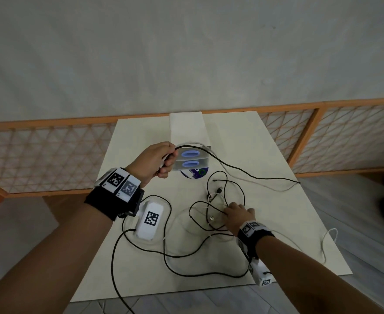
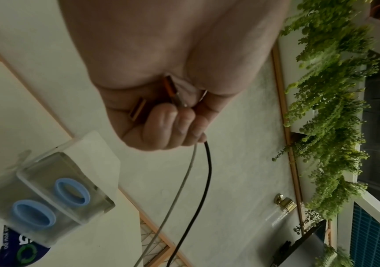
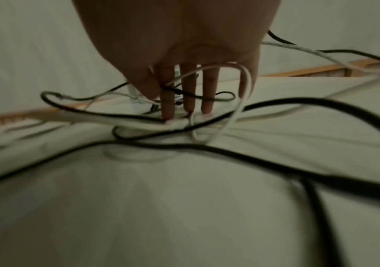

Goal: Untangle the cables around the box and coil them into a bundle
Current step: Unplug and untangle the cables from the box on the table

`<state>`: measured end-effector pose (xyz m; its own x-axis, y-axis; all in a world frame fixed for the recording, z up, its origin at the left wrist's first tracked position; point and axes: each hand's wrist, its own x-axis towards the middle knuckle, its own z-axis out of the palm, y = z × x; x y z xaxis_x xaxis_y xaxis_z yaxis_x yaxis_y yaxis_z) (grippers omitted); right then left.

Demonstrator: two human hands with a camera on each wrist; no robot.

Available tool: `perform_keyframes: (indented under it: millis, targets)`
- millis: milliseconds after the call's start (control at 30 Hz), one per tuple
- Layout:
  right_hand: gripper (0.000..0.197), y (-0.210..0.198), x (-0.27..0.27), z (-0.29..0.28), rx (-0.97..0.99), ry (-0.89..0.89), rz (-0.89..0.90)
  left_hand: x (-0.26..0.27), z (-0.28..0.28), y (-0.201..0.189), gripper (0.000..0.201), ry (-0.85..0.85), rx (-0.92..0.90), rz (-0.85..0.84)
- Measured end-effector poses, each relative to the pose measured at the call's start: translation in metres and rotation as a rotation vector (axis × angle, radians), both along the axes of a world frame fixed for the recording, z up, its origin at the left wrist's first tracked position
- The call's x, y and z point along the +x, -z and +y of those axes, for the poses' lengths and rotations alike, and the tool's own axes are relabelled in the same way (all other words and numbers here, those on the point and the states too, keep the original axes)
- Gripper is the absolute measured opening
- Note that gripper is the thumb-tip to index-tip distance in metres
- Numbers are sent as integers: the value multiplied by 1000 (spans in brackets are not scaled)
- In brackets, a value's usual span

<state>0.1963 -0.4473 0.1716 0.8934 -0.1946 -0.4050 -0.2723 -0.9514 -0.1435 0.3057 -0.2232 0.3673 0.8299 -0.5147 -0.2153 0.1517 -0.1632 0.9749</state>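
A clear box [image 1: 192, 160] with two blue rings stands at the middle of the white table [image 1: 277, 257]. Just left of it, my left hand [image 1: 163, 160] is raised and grips the plug ends of a black cable [image 1: 254, 177] and a pale cable. The left wrist view shows the left hand [image 2: 168, 122] fisted around the USB plugs [image 2: 138, 110], with the black cable [image 2: 207, 171] and the pale cable [image 2: 184, 180] hanging past the box [image 2: 47, 198]. My right hand [image 1: 227, 211] reaches into the tangle of cables [image 1: 218, 200]. Its straight fingers [image 3: 190, 97] press down on the tangle [image 3: 184, 124].
A blue round disc [image 1: 195, 172] lies under the box. A white folded strip [image 1: 186, 128] sits at the table's far edge. Black cable loops [image 1: 186, 257] spread toward the near edge. A white cable [image 1: 324, 241] trails over the right edge. An orange lattice rail [image 1: 50, 150] runs behind.
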Motion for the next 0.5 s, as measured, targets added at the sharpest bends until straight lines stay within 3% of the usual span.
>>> perform_keyframes:
  millis: [133, 233, 400, 500]
  targets:
    - [33, -15, 18, 4, 21, 144, -18, -1, -4, -1, 27, 5, 3, -4]
    - [30, -11, 35, -1, 186, 273, -116, -1, -6, -2, 27, 9, 8, -6]
    - [55, -3, 49, -3, 136, 188, 213, -2, -8, -3, 27, 15, 6, -4]
    - [46, -7, 55, -2, 250, 335, 102, -2, -6, 0, 27, 9, 3, -5]
